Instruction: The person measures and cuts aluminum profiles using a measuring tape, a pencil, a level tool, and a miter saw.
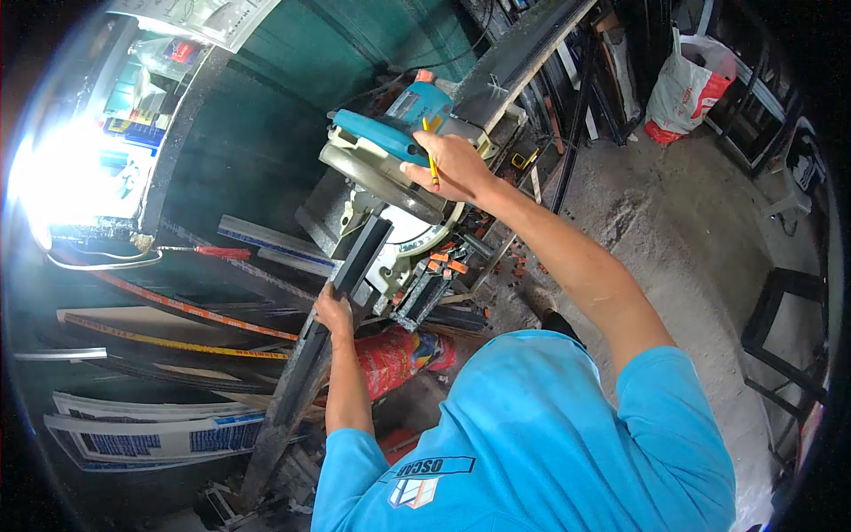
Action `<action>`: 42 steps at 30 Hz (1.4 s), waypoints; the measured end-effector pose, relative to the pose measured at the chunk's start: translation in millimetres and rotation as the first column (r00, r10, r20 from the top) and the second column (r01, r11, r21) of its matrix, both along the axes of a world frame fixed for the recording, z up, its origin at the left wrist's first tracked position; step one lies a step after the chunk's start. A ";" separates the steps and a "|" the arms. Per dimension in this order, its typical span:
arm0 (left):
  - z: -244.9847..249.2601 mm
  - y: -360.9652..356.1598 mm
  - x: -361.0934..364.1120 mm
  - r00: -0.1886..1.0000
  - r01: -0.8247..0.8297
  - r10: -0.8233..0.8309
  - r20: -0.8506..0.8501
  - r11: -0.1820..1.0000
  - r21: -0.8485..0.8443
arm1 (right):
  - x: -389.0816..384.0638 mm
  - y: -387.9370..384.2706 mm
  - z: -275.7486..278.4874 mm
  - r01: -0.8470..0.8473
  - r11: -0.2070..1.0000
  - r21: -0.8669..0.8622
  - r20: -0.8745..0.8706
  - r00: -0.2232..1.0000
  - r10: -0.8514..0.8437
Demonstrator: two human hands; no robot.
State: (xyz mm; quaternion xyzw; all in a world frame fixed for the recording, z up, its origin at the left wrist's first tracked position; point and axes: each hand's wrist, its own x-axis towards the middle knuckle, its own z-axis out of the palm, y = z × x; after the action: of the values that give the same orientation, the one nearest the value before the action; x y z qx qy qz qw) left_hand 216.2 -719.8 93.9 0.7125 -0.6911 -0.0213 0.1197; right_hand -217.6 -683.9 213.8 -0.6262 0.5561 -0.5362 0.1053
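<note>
A teal-and-cream miter saw [381, 132] stands on the bench, its round blade guard [377, 180] facing my left side. My right hand [450, 167] is closed at the saw's handle, and a yellow pencil [432, 155] sticks out between its fingers. The far side of that grip is hidden. A long dark metal profile [362, 253] lies on the saw's base under the guard and runs back toward me. My left hand [334, 312] wraps around the profile, a short way from the saw. An orange-and-black clamp [448, 263] sits beside the base.
A bright lamp [66, 173] glares at the left. Long strips and panels [168, 434] lean along the left wall. A red sack [394, 359] is under the bench. On the right floor stand a white-and-red bag [690, 89] and dark metal frames [784, 324].
</note>
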 end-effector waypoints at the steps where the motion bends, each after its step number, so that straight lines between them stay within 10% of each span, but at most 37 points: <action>1: -0.6 0.0 0.3 1.000 0.002 -0.002 0.006 1.000 -0.010 | -0.1 -0.4 0.2 0.000 1.000 -0.001 -0.001 1.000 0.000; 21: 5.3 -3.6 -3.7 0.995 -0.040 0.035 0.090 0.998 0.047 | 8.8 -67.3 119.6 0.000 0.999 0.050 -0.233 0.972 0.012; 29: 24.0 11.0 -13.7 0.993 -0.015 0.012 0.115 1.000 0.023 | 16.6 -85.6 100.4 -0.123 0.838 -0.532 0.095 0.974 0.204; 31: 22.1 15.3 -18.4 0.996 0.015 -0.011 0.093 0.999 -0.034 | 16.3 -78.4 45.1 -0.164 0.909 -0.382 0.365 0.877 0.311; 33: 22.4 20.1 -18.1 0.999 0.030 -0.030 0.039 0.999 -0.016 | 27.3 -91.7 -32.6 0.007 0.984 -0.177 0.235 0.971 0.035; 35: 16.2 27.1 -18.8 0.995 0.044 -0.039 0.096 0.998 -0.045 | 34.4 -86.6 -67.7 -0.072 0.885 0.459 0.043 0.997 0.058; 42: 22.8 40.7 -29.6 0.999 0.009 -0.013 0.043 0.996 0.083 | 60.4 -93.4 -121.2 0.033 0.898 0.439 -0.150 0.988 0.037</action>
State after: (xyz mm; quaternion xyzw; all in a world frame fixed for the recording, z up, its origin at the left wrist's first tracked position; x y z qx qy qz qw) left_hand 186.6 -679.1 116.7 0.7134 -0.6958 -0.0351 0.0747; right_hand -157.1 -777.4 92.6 -0.6263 0.6688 -0.3464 0.2011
